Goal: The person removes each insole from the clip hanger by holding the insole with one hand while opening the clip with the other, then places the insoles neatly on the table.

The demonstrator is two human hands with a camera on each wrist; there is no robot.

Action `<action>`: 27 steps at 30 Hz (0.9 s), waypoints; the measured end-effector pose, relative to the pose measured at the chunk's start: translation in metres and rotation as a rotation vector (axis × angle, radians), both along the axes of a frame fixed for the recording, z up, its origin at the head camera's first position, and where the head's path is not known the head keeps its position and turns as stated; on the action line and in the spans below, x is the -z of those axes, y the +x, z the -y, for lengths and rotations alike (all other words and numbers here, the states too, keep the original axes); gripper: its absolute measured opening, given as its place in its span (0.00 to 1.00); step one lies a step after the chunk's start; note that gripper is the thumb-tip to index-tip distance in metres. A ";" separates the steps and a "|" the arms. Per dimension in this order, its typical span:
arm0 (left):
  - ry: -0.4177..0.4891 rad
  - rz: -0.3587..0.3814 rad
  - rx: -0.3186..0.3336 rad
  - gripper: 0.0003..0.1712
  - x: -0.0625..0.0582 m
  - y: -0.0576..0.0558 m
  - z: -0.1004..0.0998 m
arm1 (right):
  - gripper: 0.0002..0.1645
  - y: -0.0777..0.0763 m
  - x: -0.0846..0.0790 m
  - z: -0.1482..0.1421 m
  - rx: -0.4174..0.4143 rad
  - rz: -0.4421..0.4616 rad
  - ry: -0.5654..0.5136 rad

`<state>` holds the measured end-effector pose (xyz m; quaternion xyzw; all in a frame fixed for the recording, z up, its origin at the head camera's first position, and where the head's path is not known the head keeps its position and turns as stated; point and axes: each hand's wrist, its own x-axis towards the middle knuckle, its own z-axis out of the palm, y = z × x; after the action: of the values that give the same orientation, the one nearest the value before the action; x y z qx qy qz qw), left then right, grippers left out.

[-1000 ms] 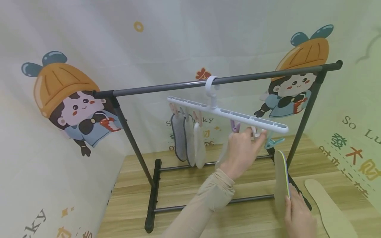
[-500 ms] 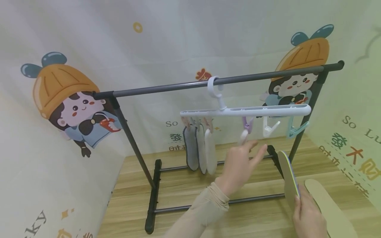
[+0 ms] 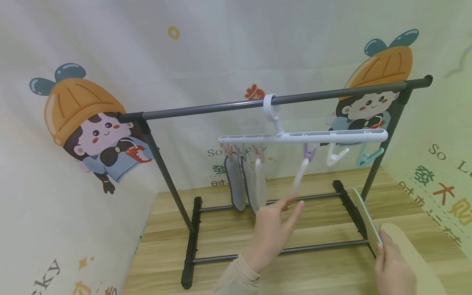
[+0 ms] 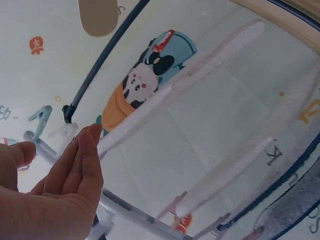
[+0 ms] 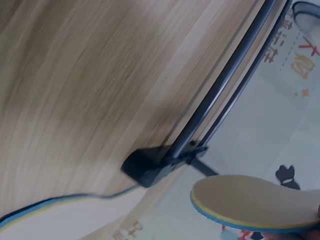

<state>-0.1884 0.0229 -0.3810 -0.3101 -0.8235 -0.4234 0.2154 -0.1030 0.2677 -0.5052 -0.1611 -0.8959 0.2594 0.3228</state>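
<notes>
Best steady the clip hanger with the empty, spread left hand while pinching the insole in the right hand.

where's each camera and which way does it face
Head: on the head, facing forward and down at the rack; left hand, right hand, left sleeve show.
Left wrist: on that wrist, looking past the left hand at hanging insoles.
Right wrist: on that wrist, facing held insole and rack foot; sliver of right hand shows.
Head and right wrist share the held insole.
</notes>
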 end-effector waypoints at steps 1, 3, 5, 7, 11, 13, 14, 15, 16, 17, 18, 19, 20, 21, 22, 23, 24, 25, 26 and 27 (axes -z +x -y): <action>0.017 0.002 -0.012 0.18 0.002 0.000 0.004 | 0.20 0.000 0.000 -0.003 0.011 0.007 0.001; 0.050 0.009 -0.032 0.17 0.006 0.000 0.011 | 0.20 0.002 -0.001 -0.009 0.027 0.024 0.010; 0.071 0.019 -0.045 0.17 0.009 -0.001 0.017 | 0.19 0.003 -0.001 -0.016 0.044 0.027 0.016; 0.078 0.030 -0.061 0.18 0.012 -0.001 0.022 | 0.19 0.003 -0.001 -0.021 0.058 0.025 0.031; 0.082 0.060 -0.078 0.19 0.016 -0.001 0.028 | 0.19 0.004 -0.003 -0.032 0.074 0.078 0.007; 0.081 0.069 -0.079 0.20 0.018 0.000 0.031 | 0.18 0.005 -0.005 -0.037 0.078 0.133 -0.020; 0.081 0.071 -0.078 0.20 0.019 0.000 0.031 | 0.18 0.005 -0.006 -0.040 0.084 0.156 -0.032; 0.080 0.069 -0.078 0.20 0.019 0.000 0.032 | 0.18 0.005 -0.006 -0.043 0.094 0.169 -0.045; 0.081 0.066 -0.078 0.20 0.020 0.000 0.033 | 0.17 0.005 -0.006 -0.045 0.105 0.180 -0.054; 0.084 0.065 -0.078 0.20 0.020 0.001 0.034 | 0.17 0.005 -0.006 -0.047 0.116 0.180 -0.058; 0.087 0.066 -0.080 0.20 0.021 0.001 0.034 | 0.16 0.005 -0.006 -0.049 0.132 0.189 -0.058; 0.092 0.069 -0.081 0.20 0.021 0.001 0.035 | 0.16 0.005 -0.006 -0.052 0.146 0.189 -0.055; 0.095 0.071 -0.080 0.20 0.021 0.001 0.036 | 0.16 0.005 -0.005 -0.053 0.166 0.186 -0.055; 0.096 0.072 -0.084 0.20 0.022 0.002 0.036 | 0.16 0.004 -0.005 -0.056 0.186 0.205 -0.054; 0.096 0.077 -0.087 0.20 0.022 0.002 0.037 | 0.17 0.004 -0.005 -0.058 0.201 0.232 -0.055; 0.097 0.088 -0.087 0.20 0.022 0.002 0.038 | 0.17 0.003 -0.004 -0.061 0.214 0.261 -0.065; 0.095 0.095 -0.090 0.21 0.022 0.002 0.038 | 0.18 0.003 -0.004 -0.064 0.229 0.295 -0.077; 0.093 0.102 -0.089 0.21 0.021 0.003 0.039 | 0.18 0.002 -0.004 -0.067 0.236 0.324 -0.093; 0.089 0.107 -0.090 0.22 0.021 0.003 0.039 | 0.18 0.002 -0.003 -0.070 0.243 0.356 -0.104; 0.086 0.116 -0.089 0.22 0.021 0.003 0.040 | 0.19 0.001 -0.003 -0.073 0.244 0.396 -0.116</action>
<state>-0.1850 -0.0167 -0.4018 -0.2388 -0.8285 -0.4656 0.1993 -0.1017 0.3410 -0.5024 -0.3343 -0.8991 0.2326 0.1602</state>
